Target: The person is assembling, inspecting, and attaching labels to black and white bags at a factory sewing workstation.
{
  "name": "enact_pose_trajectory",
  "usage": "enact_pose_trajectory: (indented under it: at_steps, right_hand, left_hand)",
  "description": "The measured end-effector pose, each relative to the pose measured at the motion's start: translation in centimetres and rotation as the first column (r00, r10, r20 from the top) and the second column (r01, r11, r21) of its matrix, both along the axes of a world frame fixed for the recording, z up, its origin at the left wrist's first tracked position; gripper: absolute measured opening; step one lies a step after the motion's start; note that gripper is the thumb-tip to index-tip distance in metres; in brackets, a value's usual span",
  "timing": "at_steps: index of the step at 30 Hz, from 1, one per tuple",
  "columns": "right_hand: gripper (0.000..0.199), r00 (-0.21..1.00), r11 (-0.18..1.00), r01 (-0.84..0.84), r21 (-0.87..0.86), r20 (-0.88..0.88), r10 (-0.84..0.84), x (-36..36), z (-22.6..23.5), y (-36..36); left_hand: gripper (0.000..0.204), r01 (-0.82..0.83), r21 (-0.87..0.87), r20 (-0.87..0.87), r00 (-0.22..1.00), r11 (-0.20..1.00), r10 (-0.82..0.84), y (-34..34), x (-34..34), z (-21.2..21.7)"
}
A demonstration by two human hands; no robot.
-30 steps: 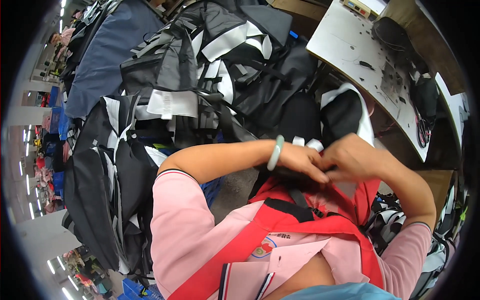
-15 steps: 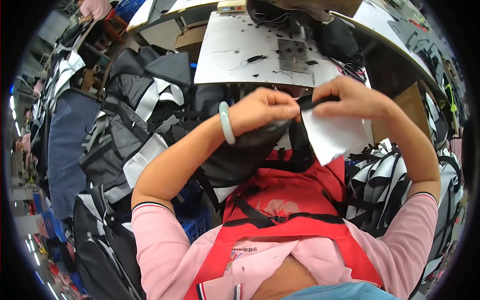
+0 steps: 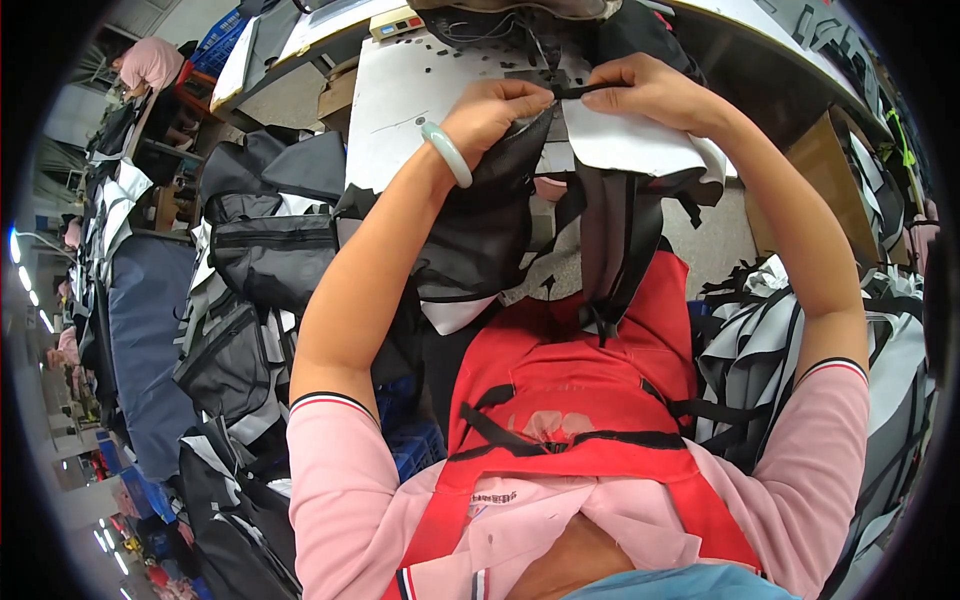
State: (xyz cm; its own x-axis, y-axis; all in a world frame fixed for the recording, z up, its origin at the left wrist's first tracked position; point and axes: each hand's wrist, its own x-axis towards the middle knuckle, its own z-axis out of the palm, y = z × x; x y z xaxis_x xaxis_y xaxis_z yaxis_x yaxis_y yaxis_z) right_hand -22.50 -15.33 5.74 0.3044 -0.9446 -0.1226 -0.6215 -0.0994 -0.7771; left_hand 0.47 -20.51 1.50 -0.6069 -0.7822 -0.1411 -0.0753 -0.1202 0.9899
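Note:
Both hands are raised over the front of a white sewing table [image 3: 375, 130], close to the needle area of a dark sewing machine [image 3: 500, 22]. My left hand [image 3: 495, 115], with a pale bangle at the wrist, pinches the edge of a black fabric piece [image 3: 485, 215] that hangs down below it. My right hand [image 3: 655, 95] is closed on a black strip along the top of a white-faced panel [image 3: 635, 145]. The strip stretches between the two sets of fingertips. Dark straps and cloth dangle from the panel toward my red apron [image 3: 580, 370].
Black and grey bag pieces [image 3: 275, 250] are heaped on my left, with a blue crate [image 3: 415, 450] below them. White and black cut pieces [image 3: 760, 350] pile up on my right, near a cardboard box [image 3: 815, 175]. Small black scraps dot the table. Another person [image 3: 150, 65] sits at far left.
Both hands have moved forward and up, from in front of the table to over it near the needle. The black fabric and white-faced panel have come along, now spread out more.

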Motion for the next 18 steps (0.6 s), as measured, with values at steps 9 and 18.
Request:
enact_pose_trajectory:
  at_steps: [9, 18]
  right_hand:
    - [0.046, 0.999, 0.999, 0.029, 0.032, -0.017, -0.028, -0.9, -1.9, -2.5]
    - [0.048, 0.999, 0.999, 0.030, 0.015, 0.024, -0.031, -1.2, -2.5, -3.7]
  left_hand:
    - [0.026, 0.020, 0.097, -0.063, 0.998, 0.995, -0.014, -2.9, -0.8, -2.0]
    - [0.027, 0.025, 0.161, -0.130, 0.992, 0.987, -0.004, -3.7, -1.0, -1.9]
